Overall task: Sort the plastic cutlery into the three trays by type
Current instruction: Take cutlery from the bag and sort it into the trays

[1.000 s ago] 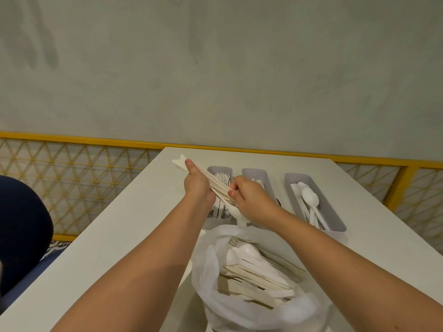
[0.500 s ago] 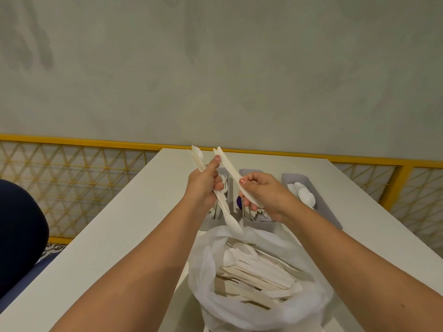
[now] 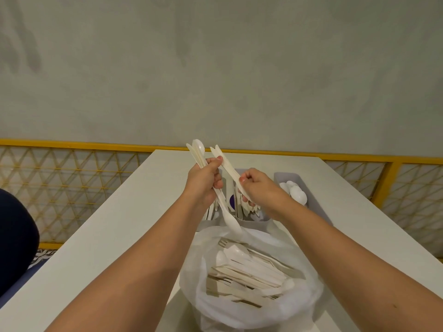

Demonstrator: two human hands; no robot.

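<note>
My left hand (image 3: 203,183) grips a small bundle of white plastic cutlery (image 3: 199,152), spoon bowls showing at both ends. My right hand (image 3: 257,188) pinches white forks (image 3: 225,161) pulled apart from that bundle, their handles pointing up and left, tines down. Both hands hover above three grey trays: the left tray (image 3: 209,215) and middle tray (image 3: 257,218) are mostly hidden behind my hands, the right tray (image 3: 284,176) holds white spoons (image 3: 296,194). A white plastic bag (image 3: 239,315) nearest me holds several mixed pieces of cutlery (image 3: 247,271).
Everything stands on a white table (image 3: 119,236) that ends at a yellow railing with mesh (image 3: 72,178) before a grey wall. A dark blue chair (image 3: 14,238) is at the left edge.
My hands have lifted the bundle and tilted it upright. My right hand has drawn forks away from the rest, widening the gap between the two groups.
</note>
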